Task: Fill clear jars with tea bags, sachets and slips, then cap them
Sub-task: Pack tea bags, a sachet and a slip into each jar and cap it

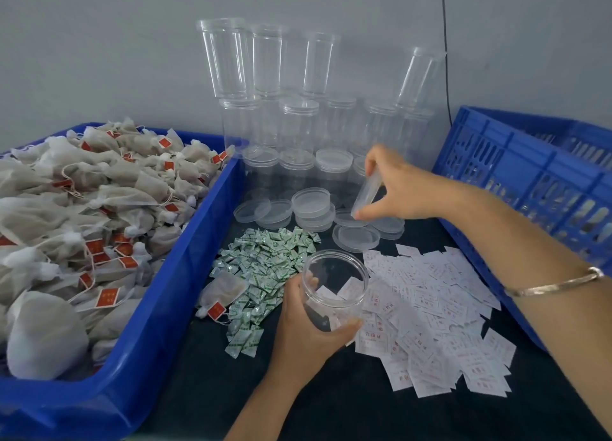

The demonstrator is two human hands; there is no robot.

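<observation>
Jar (334,288), clear plastic, round and wide-mouthed, sits tilted in the left hand (306,328) low at centre of the dark tabletop (347,414); fingers wrap its wall, thumb across the near side. White slips show through the wall, either inside or behind it; cannot tell which.

Far left: blue plastic bin (159,324), smooth-walled, heaped with tea bags (99,208), soft gauzy beige pouches on strings with red paper tags. One stray tea bag (225,291) lies on the tabletop just beside the bin.

Next: loose pile of sachets (265,268), small, crinkled, white with green print, touching the stray bag.

Centre back: empty clear jars (298,122) stacked against the grey wall, some leaning. In front of them, flat round translucent lids (311,205), several stacked.

Right of the held jar: spread of paper slips (430,324), thin white rectangles with red print, overlapping.

Right hand (400,192) above the lids, thumb and fingers pinching one lid (366,192) edge-on. Thin metal bangle (556,285) on that forearm.

Far right: blue slotted plastic crate (530,182).
</observation>
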